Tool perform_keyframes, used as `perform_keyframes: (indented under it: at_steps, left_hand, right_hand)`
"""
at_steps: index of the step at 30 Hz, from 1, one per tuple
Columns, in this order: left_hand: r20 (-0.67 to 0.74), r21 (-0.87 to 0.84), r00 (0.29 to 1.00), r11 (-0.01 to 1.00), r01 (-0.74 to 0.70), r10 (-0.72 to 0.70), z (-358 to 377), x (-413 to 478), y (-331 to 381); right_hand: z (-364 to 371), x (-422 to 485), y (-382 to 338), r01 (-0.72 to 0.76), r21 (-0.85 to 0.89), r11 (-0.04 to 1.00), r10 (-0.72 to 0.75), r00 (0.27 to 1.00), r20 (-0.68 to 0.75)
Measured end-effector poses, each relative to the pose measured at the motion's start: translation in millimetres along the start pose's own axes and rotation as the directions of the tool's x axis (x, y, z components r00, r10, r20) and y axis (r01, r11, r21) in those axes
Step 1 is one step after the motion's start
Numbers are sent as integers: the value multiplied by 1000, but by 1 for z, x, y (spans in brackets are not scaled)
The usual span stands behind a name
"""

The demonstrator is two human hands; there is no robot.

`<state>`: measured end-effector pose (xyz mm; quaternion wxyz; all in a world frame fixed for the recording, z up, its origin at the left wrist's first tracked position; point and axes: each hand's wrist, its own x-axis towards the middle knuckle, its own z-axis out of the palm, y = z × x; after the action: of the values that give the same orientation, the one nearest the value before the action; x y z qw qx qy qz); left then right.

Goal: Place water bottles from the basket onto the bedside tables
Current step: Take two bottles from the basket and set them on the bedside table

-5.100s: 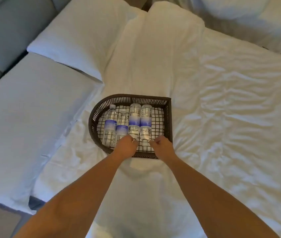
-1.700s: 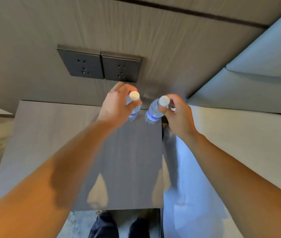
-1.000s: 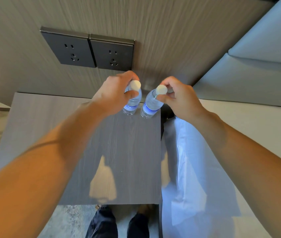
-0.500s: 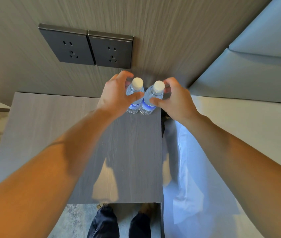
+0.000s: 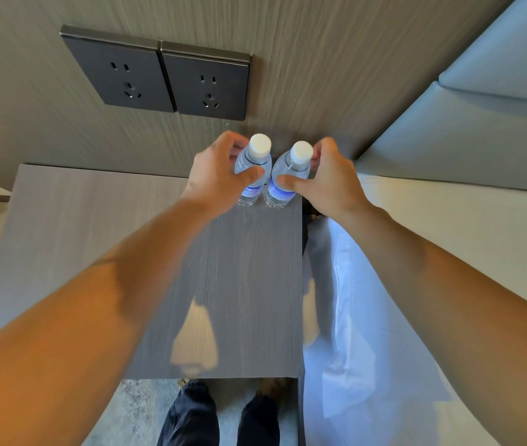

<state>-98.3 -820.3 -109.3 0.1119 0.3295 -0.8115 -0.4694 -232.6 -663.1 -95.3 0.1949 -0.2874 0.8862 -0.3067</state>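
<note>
Two clear water bottles with white caps and blue labels stand upright side by side at the far right corner of the grey wooden bedside table [image 5: 242, 284]. My left hand [image 5: 217, 178] wraps around the left bottle [image 5: 253, 169]. My right hand [image 5: 329, 181] wraps around the right bottle [image 5: 287, 175]. Both bottle bases rest on the tabletop, close to the wall. The basket is out of view.
Two dark wall sockets [image 5: 159, 78] sit on the wood-panel wall above the table. The bed with white sheet [image 5: 448, 239] and grey padded headboard [image 5: 481, 117] lies right of the table. My legs [image 5: 217, 416] stand at the table's near edge.
Both hands carried the bottles from the basket on the bed to the bedside table, lowered them and brought them together upright near the wall. In the last half second they barely moved.
</note>
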Motion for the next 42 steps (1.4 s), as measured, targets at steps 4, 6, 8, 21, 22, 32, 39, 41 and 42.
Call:
perform_keyframes:
  at_steps: [4,6,8,21,22,32,39,41,42]
  left_hand:
    - [4,16,1000,1000,-2,2,-2,0,-2]
    - [5,2,1000,1000,11,-11,-2,0,-1]
    - [9,-4,1000,1000,9,-9,-1,0,-1]
    - [28,-60,1000,998,3,-1,1,1,-3]
    - [27,-63,1000,998,2,0,2,1,-2]
    - [-4,-108,1000,994,17,-18,12,0,0]
    - [5,-115,999,993,32,-32,12,0,-1]
    - [15,-128,999,991,50,-48,11,0,-1]
    - [18,-131,998,990,56,-54,11,0,-1]
  right_hand:
    - [-8,0,2,78,1,997,-78,991,106]
    - [-8,0,2,63,-13,998,-62,996,70]
    - [-5,0,1,28,-22,999,-28,1000,14]
    - [1,-1,10,8,56,998,-10,999,51]
    - [4,-1,10,11,62,998,-13,999,44]
    - [8,-5,11,28,97,995,-26,999,-20]
    - [6,-8,7,13,79,997,-14,1000,6]
    - [8,-9,9,-31,100,994,30,1000,7]
    - [8,-11,10,-63,130,990,62,998,13]
